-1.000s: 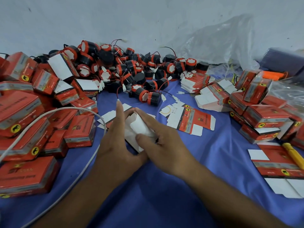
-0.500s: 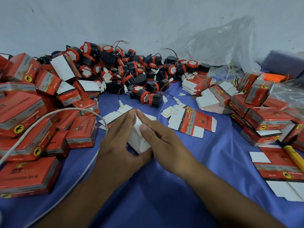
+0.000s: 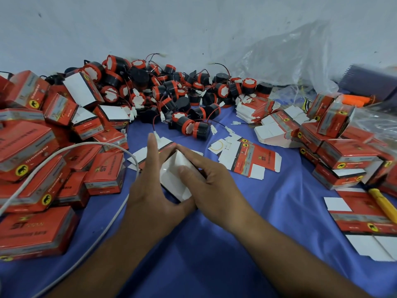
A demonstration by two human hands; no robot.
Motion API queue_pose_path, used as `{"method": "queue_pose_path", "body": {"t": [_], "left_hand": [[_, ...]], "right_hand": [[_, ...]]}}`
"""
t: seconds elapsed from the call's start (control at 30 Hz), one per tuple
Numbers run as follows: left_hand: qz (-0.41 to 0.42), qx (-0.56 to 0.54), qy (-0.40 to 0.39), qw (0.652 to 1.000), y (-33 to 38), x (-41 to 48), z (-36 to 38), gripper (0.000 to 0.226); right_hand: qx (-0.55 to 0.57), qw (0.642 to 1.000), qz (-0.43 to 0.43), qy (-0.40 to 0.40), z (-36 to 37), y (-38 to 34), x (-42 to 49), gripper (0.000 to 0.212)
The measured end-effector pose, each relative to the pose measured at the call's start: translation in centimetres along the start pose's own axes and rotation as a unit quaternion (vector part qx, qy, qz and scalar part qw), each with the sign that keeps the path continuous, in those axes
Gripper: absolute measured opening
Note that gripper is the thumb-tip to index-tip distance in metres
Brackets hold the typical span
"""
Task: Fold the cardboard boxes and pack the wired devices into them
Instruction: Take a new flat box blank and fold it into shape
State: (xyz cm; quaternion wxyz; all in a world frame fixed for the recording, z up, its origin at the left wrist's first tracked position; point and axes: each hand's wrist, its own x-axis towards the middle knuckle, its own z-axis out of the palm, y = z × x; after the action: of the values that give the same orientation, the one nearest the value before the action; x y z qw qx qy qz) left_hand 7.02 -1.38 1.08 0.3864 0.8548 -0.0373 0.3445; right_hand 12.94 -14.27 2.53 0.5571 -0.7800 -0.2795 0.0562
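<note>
1. a small red cardboard box (image 3: pixel 175 179), half folded with its white inside facing up, sits between both hands near the middle of the blue cloth-covered counter (image 3: pixel 236 244); whether it rests on the cloth i cannot tell
2. the left hand (image 3: pixel 150 196) grips the box's left side: its fingers (image 3: pixel 153 151) lie along that wall, the index straight, and the thumb hooks round the near corner
3. the right hand (image 3: pixel 212 186) pinches the box's right side, its fingers reaching over the far edge and the thumb pressing on a white flap
4. a heap of black-and-red cylindrical wired devices (image 3: pixel 171 93) lies at the back of the counter against the pale wall, thin leads with white plugs trailing forward
5. folded red boxes are piled to the left (image 3: pixel 32 147) and to the right (image 3: pixel 343 151)
6. flat red-and-white box blanks (image 3: pixel 253 160) lie just right of the hands, with a stack of flat blanks (image 3: pixel 257 110) further back
7. a white cable (image 3: pixel 64 150) curves over the left pile
8. a yellow-handled tool (image 3: pixel 382 203) rests on a flat blank at the right edge
9. a crumpled clear plastic bag (image 3: pixel 290 57) leans on the wall at the back right
</note>
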Motion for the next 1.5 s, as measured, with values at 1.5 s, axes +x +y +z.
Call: {"method": "queue_pose_path", "body": {"t": [1.5], "left_hand": [[0.06,0.002,0.014,0.998,-1.5,0.2,0.3,0.086]], "right_hand": [[-0.093,0.995,-0.02,-0.028,-2.6,0.1,1.2,0.049]]}}
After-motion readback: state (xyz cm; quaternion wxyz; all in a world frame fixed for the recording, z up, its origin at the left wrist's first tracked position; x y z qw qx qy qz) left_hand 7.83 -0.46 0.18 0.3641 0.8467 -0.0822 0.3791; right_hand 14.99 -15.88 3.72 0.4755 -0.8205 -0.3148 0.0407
